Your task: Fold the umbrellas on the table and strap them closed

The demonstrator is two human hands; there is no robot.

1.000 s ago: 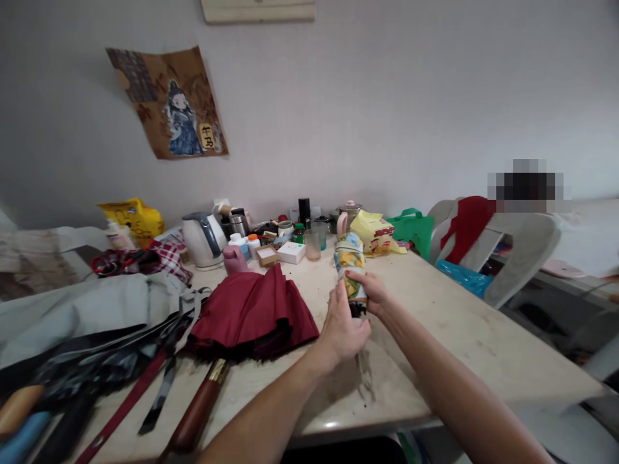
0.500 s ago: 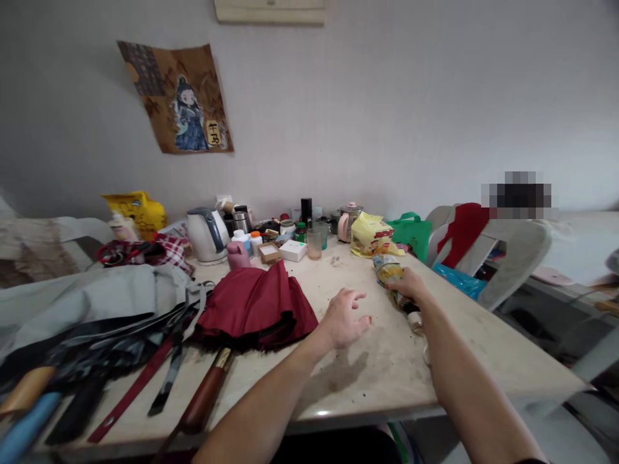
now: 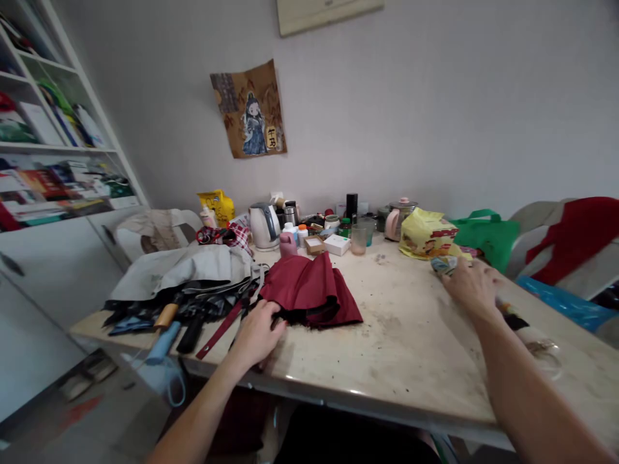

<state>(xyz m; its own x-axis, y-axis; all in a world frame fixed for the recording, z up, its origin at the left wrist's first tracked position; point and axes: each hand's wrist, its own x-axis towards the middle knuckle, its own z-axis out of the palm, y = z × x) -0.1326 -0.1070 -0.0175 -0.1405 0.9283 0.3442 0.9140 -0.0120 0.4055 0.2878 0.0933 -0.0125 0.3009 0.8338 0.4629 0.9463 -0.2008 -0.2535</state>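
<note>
Cluttered at its far edge with a kettle and jars, a pale table carries several umbrellas. At the near edge the left hand rests on the handle end of a maroon umbrella, its fingers curled down, the canopy at 1 o'clock from them. The right hand lies palm-down over a patterned folded umbrella, whose tip shows at 11 o'clock. Whether either hand grips cannot be told.
</note>
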